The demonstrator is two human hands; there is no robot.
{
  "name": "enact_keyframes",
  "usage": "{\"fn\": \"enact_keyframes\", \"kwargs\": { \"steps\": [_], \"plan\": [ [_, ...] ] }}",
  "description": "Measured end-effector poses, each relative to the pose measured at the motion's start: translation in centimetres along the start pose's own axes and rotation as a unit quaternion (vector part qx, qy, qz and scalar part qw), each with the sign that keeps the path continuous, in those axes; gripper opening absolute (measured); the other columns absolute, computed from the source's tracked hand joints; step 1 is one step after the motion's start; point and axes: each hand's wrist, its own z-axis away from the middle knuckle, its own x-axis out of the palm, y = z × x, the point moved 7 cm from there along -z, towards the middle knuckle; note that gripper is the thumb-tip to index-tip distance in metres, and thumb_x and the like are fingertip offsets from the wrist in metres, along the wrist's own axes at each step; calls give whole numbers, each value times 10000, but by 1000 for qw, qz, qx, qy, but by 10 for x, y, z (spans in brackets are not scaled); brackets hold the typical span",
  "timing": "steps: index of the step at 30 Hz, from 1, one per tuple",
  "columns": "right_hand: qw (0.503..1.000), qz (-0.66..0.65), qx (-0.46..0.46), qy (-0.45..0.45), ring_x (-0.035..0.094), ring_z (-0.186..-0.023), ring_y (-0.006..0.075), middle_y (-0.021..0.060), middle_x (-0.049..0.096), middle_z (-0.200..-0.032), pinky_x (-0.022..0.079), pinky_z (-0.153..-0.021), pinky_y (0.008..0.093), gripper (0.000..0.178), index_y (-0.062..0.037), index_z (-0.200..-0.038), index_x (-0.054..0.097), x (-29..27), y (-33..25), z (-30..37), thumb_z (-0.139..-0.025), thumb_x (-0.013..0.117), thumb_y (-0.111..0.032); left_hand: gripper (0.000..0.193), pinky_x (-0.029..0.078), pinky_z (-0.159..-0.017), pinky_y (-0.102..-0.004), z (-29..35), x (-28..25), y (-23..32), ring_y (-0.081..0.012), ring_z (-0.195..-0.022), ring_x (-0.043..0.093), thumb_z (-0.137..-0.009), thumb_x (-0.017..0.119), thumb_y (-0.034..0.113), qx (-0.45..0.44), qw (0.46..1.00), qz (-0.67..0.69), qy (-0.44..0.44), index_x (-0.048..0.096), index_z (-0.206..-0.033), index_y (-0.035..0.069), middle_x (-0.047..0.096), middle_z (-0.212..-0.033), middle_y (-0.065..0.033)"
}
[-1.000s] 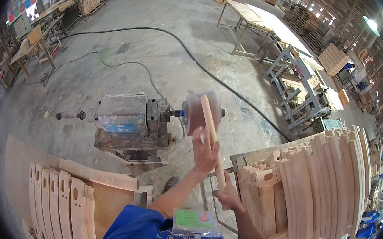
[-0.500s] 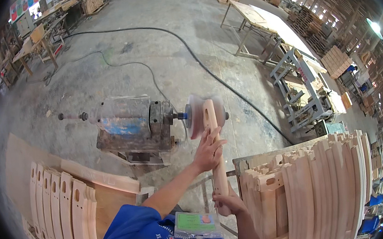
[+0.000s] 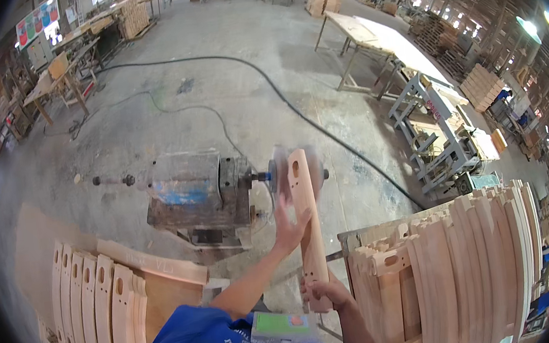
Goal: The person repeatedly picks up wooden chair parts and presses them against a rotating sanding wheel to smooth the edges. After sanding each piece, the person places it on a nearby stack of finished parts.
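A long pale wooden slat (image 3: pixel 310 234), with an oval slot and small holes near its far end, points away from me. That far end lies against, or just before, the blurred, spinning sanding wheel (image 3: pixel 282 180); the exact contact is hidden. My left hand (image 3: pixel 290 228) grips the slat's left edge around the middle, thumb on its broad face, fingers partly behind it. Lower down, my right hand (image 3: pixel 326 293) is closed round the near end. The wheel sits on the shaft of a worn motor housing (image 3: pixel 187 186) with blue paint, left of the slat.
Similar slotted slats (image 3: pixel 95 301) stand in a row at left, beside a plywood panel (image 3: pixel 158 298). A dense stack of slats (image 3: pixel 455 260) stands close at right. A black cable (image 3: pixel 280 91) crosses the floor. Farther right are a grey metal frame (image 3: pixel 430 136) and a long table (image 3: pixel 374 36).
The slat has turned so its broad face shows more. My left hand has shifted from across its face to its left edge. The whole view has tipped slightly upward.
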Motion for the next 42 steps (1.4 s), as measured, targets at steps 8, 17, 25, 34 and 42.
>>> {"fn": "enact_keyframes", "kwargs": {
  "steps": [8, 17, 25, 34, 42],
  "plan": [
    [772, 589, -210, 108, 705, -1007, 305, 176, 645, -1278, 595, -868, 421, 779, 6, -1570, 457, 43, -61, 12, -942, 844, -245, 772, 593, -912, -421, 3, -20, 14, -314, -1041, 751, -866, 887, 413, -85, 978, 34, -187, 552, -1456, 44, 746, -1101, -166],
    [575, 757, -252, 182, 685, -1031, 363, 191, 675, -1161, 558, -865, 496, 664, -36, -1534, 527, 64, -208, 88, -980, 772, -309, 752, 563, -895, -489, -3, -31, 112, -351, -995, 715, -741, 871, 238, 323, 699, -357, -529, 603, -1444, 222, 693, -979, -111],
    [989, 61, 36, -128, 706, -939, 186, 92, 684, -1105, 590, -813, 371, 547, -25, -1397, 551, 4, -30, 32, -938, 814, -161, 697, 416, -1200, -575, 8, 0, 100, -378, -1297, 609, -794, 811, 148, 551, 604, -311, -484, 604, -1460, 168, 657, -1196, -165],
    [946, -277, -82, -149, 617, -830, 244, 156, 664, -1028, 508, -777, 390, 549, 92, -1258, 619, 41, -111, -106, -875, 658, -299, 701, 172, -1343, -563, -77, 60, 59, -452, -1633, 237, -1084, 553, 419, 291, 839, -304, -344, 436, -1613, -26, 363, -1701, -295],
    [938, -318, -92, -102, 678, -904, 289, 180, 678, -1140, 554, -797, 420, 618, 6, -1383, 587, 10, -60, -120, -867, 669, -326, 700, 172, -1345, -555, -59, 79, 32, -456, -1619, 268, -1043, 571, 447, 282, 804, -364, -376, 524, -1541, -44, 350, -1709, -295]
  ]
}}
